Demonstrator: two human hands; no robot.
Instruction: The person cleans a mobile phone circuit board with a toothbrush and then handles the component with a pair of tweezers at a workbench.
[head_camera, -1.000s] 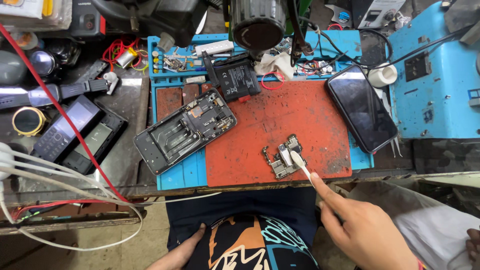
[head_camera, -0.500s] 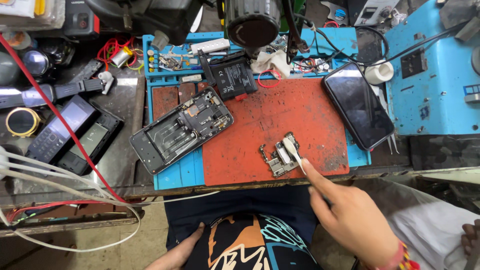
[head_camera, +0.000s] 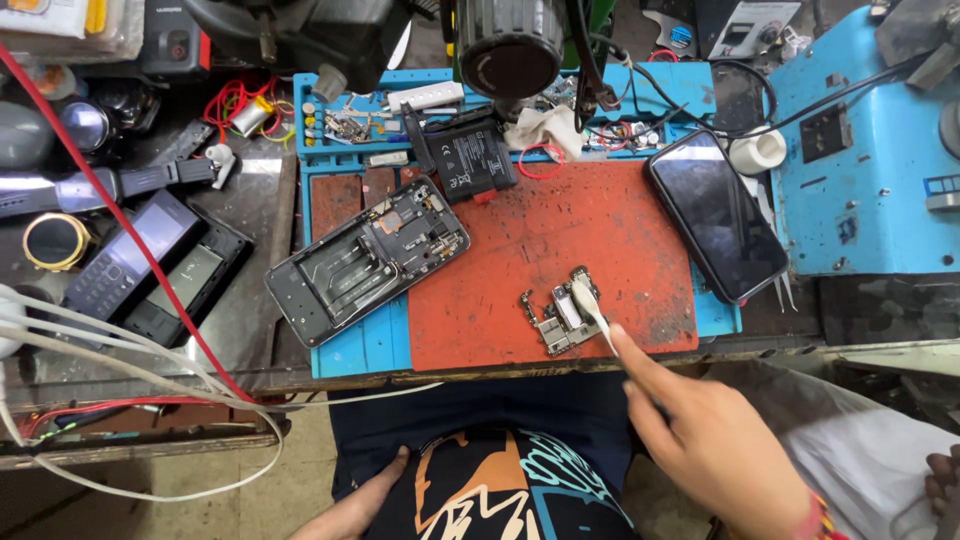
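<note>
Pinched between thumb and forefinger of the right hand (head_camera: 715, 445), a white brush-like tool (head_camera: 592, 312) is held with its head pressed on a small bare circuit board (head_camera: 558, 318), which lies loose near the front edge of the red repair mat (head_camera: 560, 235), just above the lip of the workbench (head_camera: 150, 370). No clamp or holder is seen around the board, so it is judged that a firm stroke could slide it toward that edge and off onto the lap below. The left hand (head_camera: 355, 505) is rested low against a printed dark shirt (head_camera: 500, 470), only partly in view, and whether it is closed cannot be told; the board is thus steadied by nothing but the tool. An opened phone chassis (head_camera: 365, 260) is laid diagonally across the mat's left side, partly over the blue tray (head_camera: 355, 345) beneath, while a dark intact phone (head_camera: 715, 215) is set face-up at the mat's right edge; a wide sweep of the wrist could knock either. A black battery pack (head_camera: 470, 155) is placed at the top of the mat, beside loose wires and small parts. Tiny connectors on the board could be snagged or bent by the bristles if the pressure is misjudged.
</note>
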